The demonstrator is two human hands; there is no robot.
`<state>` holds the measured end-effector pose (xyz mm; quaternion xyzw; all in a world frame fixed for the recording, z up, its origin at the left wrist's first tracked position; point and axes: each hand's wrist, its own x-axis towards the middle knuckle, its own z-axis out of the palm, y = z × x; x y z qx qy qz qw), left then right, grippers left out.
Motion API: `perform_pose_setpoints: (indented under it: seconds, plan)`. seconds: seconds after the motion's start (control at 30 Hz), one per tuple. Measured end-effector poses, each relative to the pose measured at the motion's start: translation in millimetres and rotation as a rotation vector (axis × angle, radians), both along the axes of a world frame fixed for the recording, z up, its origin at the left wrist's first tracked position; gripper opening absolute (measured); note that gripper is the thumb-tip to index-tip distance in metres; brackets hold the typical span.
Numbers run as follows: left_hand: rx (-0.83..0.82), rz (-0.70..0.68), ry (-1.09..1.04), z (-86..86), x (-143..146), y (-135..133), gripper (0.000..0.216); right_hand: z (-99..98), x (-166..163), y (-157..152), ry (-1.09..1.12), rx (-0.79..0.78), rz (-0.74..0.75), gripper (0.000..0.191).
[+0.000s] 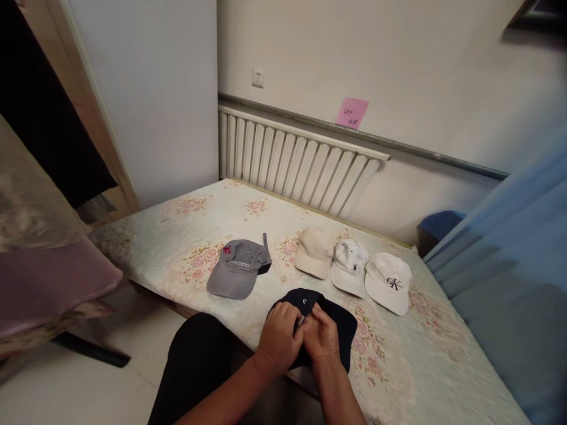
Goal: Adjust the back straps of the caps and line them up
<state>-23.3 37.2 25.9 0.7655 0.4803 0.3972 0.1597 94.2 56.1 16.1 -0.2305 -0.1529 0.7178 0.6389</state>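
A dark navy baseball cap (341, 321) lies at the near edge of the flowered bed, its brim toward the right. My left hand (281, 332) is closed on the cap's left side, fingers curled near its back opening. From below, my right hand (322, 335) grips the same edge, palm up and fingertips pressed against the fabric close to the left fingers. A small light mark shows on the cap above them. What lies right between the fingertips is too small to make out. Left of it sits a grey cap (237, 271) with a red patch and its strap sticking up.
Beyond my hands stand a beige cap (313, 254), a white cap (349, 268) with a small dark logo and a white cap (387, 283) with black letters. A radiator (292, 159) runs along the wall; a blue curtain (509, 265) hangs right.
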Motion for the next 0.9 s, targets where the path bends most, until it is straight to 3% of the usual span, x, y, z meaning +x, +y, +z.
perform_pose_setpoints:
  seconds: [0.13,0.33,0.6,0.9]
  plan:
    - [-0.058,0.011,-0.104,4.4,-0.3,-7.1,0.005,1.0,-0.7,-5.7,-0.06,0.016,0.027,0.025]
    - [-0.219,0.042,-0.21,0.4,1.9,-4.0,0.023,4.0,-5.4,-16.3,-0.101,0.008,0.057,0.018]
    - [-0.375,0.0,-0.232,-3.0,5.4,-3.3,0.036,1.4,-1.5,-26.2,-0.223,0.031,0.119,0.022]
    - [-0.429,-0.059,-0.324,2.4,4.1,-6.1,0.011,-5.2,4.9,-30.5,-0.223,0.025,0.169,0.025]
